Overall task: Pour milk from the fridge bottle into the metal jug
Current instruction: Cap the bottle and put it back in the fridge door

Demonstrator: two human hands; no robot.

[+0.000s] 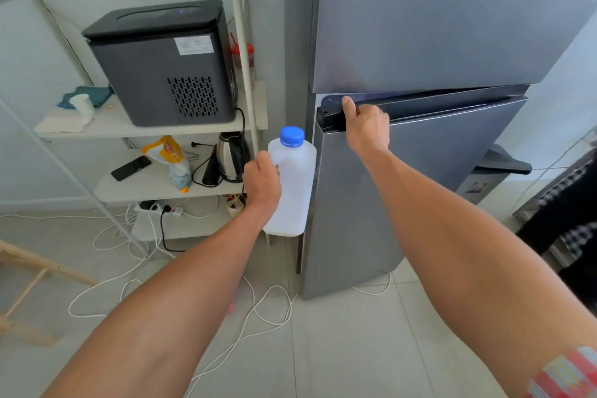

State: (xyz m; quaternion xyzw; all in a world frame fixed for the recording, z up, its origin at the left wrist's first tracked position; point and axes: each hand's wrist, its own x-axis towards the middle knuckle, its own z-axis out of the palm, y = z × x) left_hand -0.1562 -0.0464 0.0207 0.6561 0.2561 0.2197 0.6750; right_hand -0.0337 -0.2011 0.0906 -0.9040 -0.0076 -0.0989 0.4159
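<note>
A white plastic milk bottle (295,184) with a blue cap is held upright in my left hand (261,186), just left of the fridge's edge. My right hand (366,126) grips the top edge of the grey fridge's lower door (420,191), fingers curled over the dark handle strip. That door looks shut or nearly shut against the body. The upper door (452,16) is shut. No metal jug is in view.
A white shelf unit (155,132) stands left of the fridge with a black ice maker (168,61), a kettle (231,157), a phone (130,168) and a snack bag. White cables and a power strip (161,208) lie on the tiled floor. Wooden frame at lower left.
</note>
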